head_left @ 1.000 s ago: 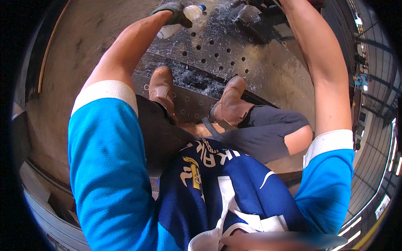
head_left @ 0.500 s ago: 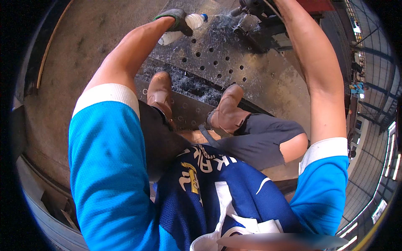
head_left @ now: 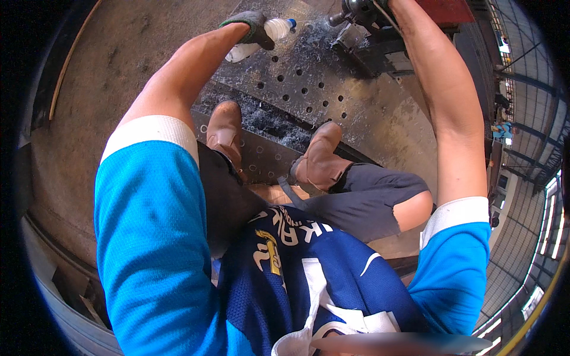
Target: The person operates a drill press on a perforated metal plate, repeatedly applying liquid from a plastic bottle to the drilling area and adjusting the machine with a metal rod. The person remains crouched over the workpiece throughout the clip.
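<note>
My left hand (head_left: 254, 28), in a dark grey glove with a green cuff, is closed around a clear plastic bottle (head_left: 276, 28) with a blue cap. The bottle lies tilted in the grip, its cap pointing right toward a dark machine (head_left: 358, 10) with a spindle-like end. Beside that spindle sits a metal block (head_left: 352, 35) strewn with shavings. My right hand (head_left: 385, 5) reaches up to the machine by a thin bar; the top edge cuts it off, so its fingers are hidden.
A steel plate (head_left: 332, 92) with several round holes lies ahead, scattered with metal shavings. My brown boots (head_left: 323, 148) rest at its near edge, by a shaving-filled gap (head_left: 267, 121). A red surface (head_left: 445, 12) stands at the far right.
The view has shifted slightly, and a little more of the machine and right wrist shows at the top. My left hand still grips the bottle in nearly the same place.
</note>
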Tool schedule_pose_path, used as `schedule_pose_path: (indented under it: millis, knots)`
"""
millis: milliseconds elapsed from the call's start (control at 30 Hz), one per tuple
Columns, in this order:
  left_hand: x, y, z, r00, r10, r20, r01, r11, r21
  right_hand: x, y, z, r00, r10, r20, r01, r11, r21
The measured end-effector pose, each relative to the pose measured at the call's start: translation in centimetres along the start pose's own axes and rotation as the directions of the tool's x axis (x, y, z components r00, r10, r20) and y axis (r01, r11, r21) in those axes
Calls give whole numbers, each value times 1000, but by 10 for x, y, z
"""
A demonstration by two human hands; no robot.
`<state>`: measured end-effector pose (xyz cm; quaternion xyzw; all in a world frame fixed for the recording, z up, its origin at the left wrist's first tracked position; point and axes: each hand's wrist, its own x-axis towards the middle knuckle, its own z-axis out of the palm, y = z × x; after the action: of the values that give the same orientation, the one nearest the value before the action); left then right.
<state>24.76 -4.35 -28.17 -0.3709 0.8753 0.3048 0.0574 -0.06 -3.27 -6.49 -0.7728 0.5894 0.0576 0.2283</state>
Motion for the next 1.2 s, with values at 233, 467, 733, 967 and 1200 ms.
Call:
schedule_pose_path:
  millis: [233,467,733,967,1200]
  knots:
    - [1,-6,1,999,-1,44,3,999,-44,2,-2,-1,1000,3,22,-3,1000,-3]
    - [-2,-2,-5,998,-11,62,11,1000,3,-1,-6,-1,996,85,20,-85,996,20]
    - [-5,1,-4,1000,9,19,-9,1000,-20,-1,-9,-1,990,141,20,-142,987,74]
    - [-2,-1,-1,999,12,-30,-14,998,-60,-32,-76,-7,894,443,65,-427,801,421]
    - [-2,-3,-3,999,33,43,-32,999,-25,-41,-103,-10,856,508,98,-492,740,459]
